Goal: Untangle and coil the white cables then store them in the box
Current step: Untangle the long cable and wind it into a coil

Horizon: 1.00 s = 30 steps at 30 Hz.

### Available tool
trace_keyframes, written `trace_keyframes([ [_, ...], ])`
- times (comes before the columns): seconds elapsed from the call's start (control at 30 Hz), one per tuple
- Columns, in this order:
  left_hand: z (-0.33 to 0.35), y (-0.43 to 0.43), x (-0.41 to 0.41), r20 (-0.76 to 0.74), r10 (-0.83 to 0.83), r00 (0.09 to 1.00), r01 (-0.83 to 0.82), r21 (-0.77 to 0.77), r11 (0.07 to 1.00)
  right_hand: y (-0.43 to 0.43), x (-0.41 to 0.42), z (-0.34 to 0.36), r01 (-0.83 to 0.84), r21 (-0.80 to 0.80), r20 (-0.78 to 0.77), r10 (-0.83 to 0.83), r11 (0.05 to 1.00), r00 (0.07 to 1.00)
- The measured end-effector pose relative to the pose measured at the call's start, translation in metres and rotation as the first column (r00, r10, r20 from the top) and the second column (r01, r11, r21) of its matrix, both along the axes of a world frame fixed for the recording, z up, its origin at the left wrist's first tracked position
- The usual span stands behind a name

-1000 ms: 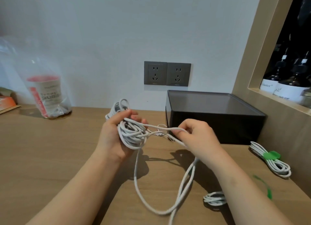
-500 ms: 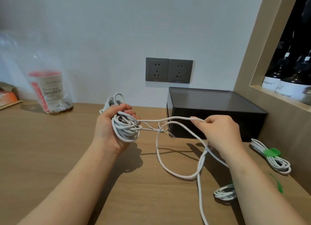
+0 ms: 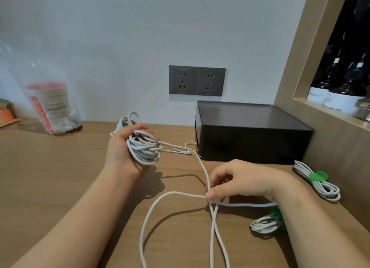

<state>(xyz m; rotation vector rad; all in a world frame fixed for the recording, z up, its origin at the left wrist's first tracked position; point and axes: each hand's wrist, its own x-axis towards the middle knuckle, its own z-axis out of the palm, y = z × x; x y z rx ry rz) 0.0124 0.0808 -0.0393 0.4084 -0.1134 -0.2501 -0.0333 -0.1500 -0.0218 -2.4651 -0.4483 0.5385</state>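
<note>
White cable bundle (image 3: 144,148) is gripped in the left hand (image 3: 120,153), above the wooden table (image 3: 60,177), left of the black box (image 3: 250,143). Bundle's long axis runs away from the camera, tilted up-left. One loose strand (image 3: 204,172) is led from it down-right to the right hand (image 3: 240,183) and pinched there between thumb and fingers where loops cross. Box is lidded, contents can't be told. Tied coil (image 3: 320,187) with green strap is laid right of the box. Second coil (image 3: 262,225) is laid under the right wrist. Cup (image 3: 54,107) is held in the clear bag (image 3: 74,115), far left.
</note>
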Motion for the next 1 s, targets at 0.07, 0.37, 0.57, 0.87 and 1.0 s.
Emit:
trace_keyframes([
  [0.07, 0.0, 0.002, 0.001, -0.012, 0.012, 1.0, -0.012, -0.014, 1.0, 0.003, 0.0, -0.001, -0.058, -0.043, -0.017, 0.058, 0.997, 0.998],
  [0.37, 0.001, -0.008, -0.006, -0.036, 0.068, 0.997, -0.063, 0.12, 0.991, 0.007, 0.008, -0.012, 0.092, -0.092, 0.154, -0.077, 0.991, 0.985],
  [0.57, -0.002, -0.009, -0.006, -0.051, 0.04, 0.998, -0.031, 0.17, 0.985, -0.007, -0.002, 0.002, -0.034, 0.035, -0.019, 0.035, 0.999, 0.999],
  [0.87, 0.002, -0.022, -0.015, -0.116, 0.064, 0.991, -0.029, 0.286, 0.958, 0.004, 0.006, -0.009, 0.013, -0.182, 0.144, 0.013, 0.983, 0.989],
  [1.0, 0.006, -0.024, -0.016, -0.103, 0.068, 0.992, -0.038, 0.267, 0.963, 0.003, 0.003, -0.012, 0.162, 0.024, 0.198, -0.164, 0.986, 0.966],
])
